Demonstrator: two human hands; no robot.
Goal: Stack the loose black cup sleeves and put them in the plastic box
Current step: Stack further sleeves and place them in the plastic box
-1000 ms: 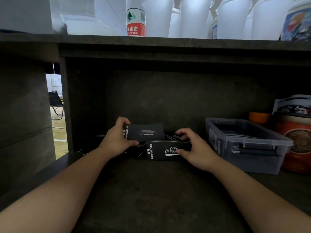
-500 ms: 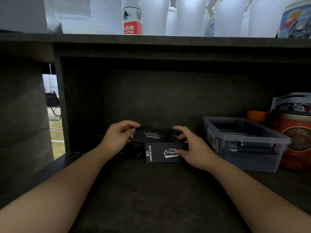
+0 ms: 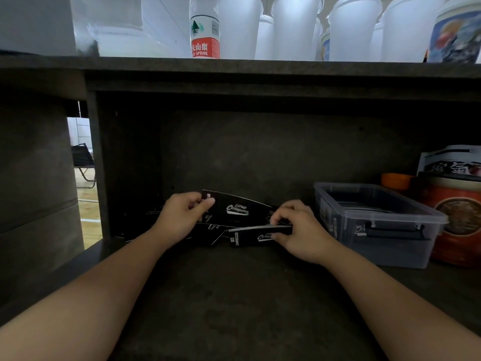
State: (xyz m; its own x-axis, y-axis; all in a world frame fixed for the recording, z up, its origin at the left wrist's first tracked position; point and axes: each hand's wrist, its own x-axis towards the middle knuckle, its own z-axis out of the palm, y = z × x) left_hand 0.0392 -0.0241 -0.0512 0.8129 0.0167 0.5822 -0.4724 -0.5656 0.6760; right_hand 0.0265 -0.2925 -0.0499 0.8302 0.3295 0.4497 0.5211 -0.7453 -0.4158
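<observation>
Flat black cup sleeves with white lettering lie scattered at the back of a dark shelf. My left hand (image 3: pixel 182 217) pinches one black sleeve (image 3: pixel 234 208) by its left end and holds it tilted above the pile of loose sleeves (image 3: pixel 208 227). My right hand (image 3: pixel 296 230) grips a small stack of sleeves (image 3: pixel 257 234) by its right end, edge on, just above the shelf. The clear plastic box (image 3: pixel 374 225) stands to the right of my right hand, open, with several black sleeves inside.
A red round tin (image 3: pixel 458 220) and an orange lid (image 3: pixel 395 179) stand right of and behind the box. The shelf board above carries a water bottle (image 3: pixel 204 29) and white cups (image 3: pixel 294 24). A gap at the left shows a floor and a chair.
My left hand dropped to the pile and lifted a sleeve, which it now holds tilted. My right hand kept its stack and raised it slightly.
</observation>
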